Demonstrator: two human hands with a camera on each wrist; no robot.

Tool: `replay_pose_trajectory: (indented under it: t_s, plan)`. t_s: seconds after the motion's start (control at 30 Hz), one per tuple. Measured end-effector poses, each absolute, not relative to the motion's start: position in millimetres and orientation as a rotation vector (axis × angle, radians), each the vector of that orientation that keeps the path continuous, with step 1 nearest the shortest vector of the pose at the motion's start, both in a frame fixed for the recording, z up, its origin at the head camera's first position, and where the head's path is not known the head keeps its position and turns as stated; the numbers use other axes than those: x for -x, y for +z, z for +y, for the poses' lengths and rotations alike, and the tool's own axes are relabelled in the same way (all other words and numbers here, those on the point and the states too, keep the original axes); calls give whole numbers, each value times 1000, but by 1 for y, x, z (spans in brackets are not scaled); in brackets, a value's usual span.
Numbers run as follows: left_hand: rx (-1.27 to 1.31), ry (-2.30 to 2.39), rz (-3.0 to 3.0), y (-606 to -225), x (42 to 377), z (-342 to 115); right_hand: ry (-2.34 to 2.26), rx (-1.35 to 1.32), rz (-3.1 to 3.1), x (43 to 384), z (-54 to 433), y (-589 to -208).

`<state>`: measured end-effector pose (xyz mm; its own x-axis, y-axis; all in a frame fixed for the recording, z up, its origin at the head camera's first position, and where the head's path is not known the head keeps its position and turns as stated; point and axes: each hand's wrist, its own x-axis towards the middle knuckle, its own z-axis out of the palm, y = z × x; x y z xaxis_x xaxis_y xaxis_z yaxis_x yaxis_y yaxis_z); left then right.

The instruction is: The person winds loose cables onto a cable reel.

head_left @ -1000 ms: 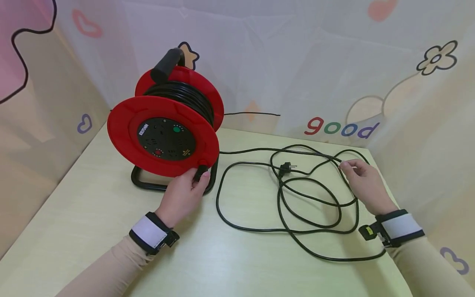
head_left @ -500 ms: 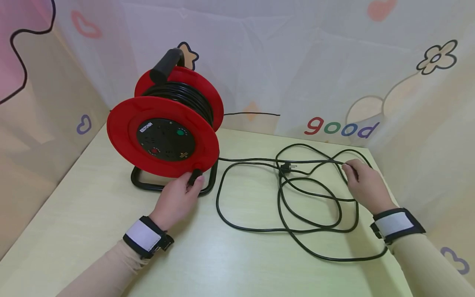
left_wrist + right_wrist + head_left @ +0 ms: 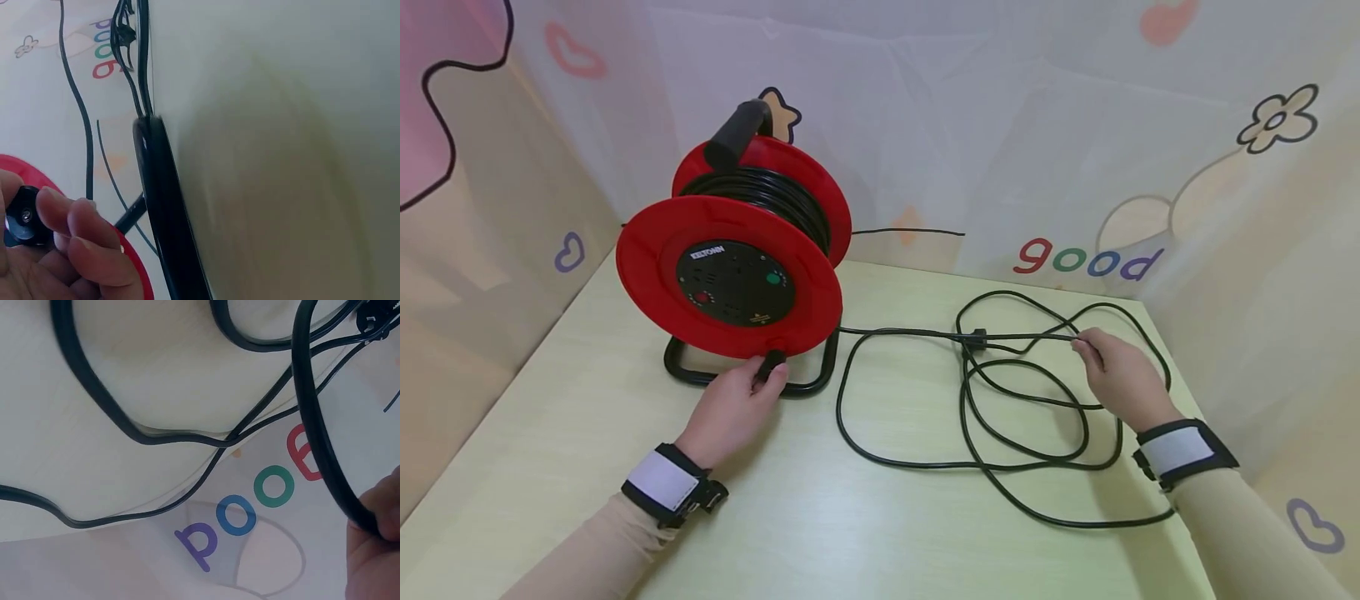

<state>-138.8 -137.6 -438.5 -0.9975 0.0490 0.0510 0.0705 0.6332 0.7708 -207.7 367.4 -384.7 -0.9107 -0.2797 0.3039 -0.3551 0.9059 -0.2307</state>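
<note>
A red cable reel with black cable wound on its drum stands on the left of the table, on a black tube stand. My left hand grips the black crank knob at the bottom of the reel's front disc; in the left wrist view the fingers curl round the knob. On the right, my right hand pinches the black cable, which runs fairly straight from the reel to the fingers. In the right wrist view the cable passes between thumb and fingers.
Loose loops of cable lie across the right half of the pale table. The black plug sits among them, partly behind the held cable. A printed curtain closes off the back and sides.
The left hand has moved left and slightly down with the knob, and the reel's face has turned clockwise. The right hand has shifted slightly left and down, lowering the held cable.
</note>
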Motion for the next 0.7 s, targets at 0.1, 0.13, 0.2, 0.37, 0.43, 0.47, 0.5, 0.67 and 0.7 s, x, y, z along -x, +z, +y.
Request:
replay_pose_trajectory:
  t_s: [0.1, 0.13, 0.2, 0.37, 0.43, 0.47, 0.5, 0.67, 0.7]
  plan:
    - [123, -1337, -2845, -437, 139, -141, 414, -489, -2806, 207, 364, -384]
    - [132, -1342, -2857, -436, 139, -143, 416, -493, -2805, 207, 363, -384]
    - [141, -1357, -2882, -434, 139, -145, 423, -502, -2802, 206, 361, -383]
    - [124, -1394, -2963, -429, 139, -153, 443, -520, -2805, 206, 357, -385]
    - [121, -1412, -2986, -427, 140, -157, 450, -528, -2806, 206, 355, -386]
    - [124, -1424, -2995, -426, 140, -159, 455, -534, -2808, 205, 354, -387]
    - [131, -1429, -3002, -425, 140, -161, 457, -536, -2810, 205, 352, -387]
    - [143, -1449, -3019, -422, 139, -171, 447, -558, -2810, 206, 346, -386]
    - [134, -1444, -3020, -421, 138, -173, 445, -556, -2811, 206, 344, -386]
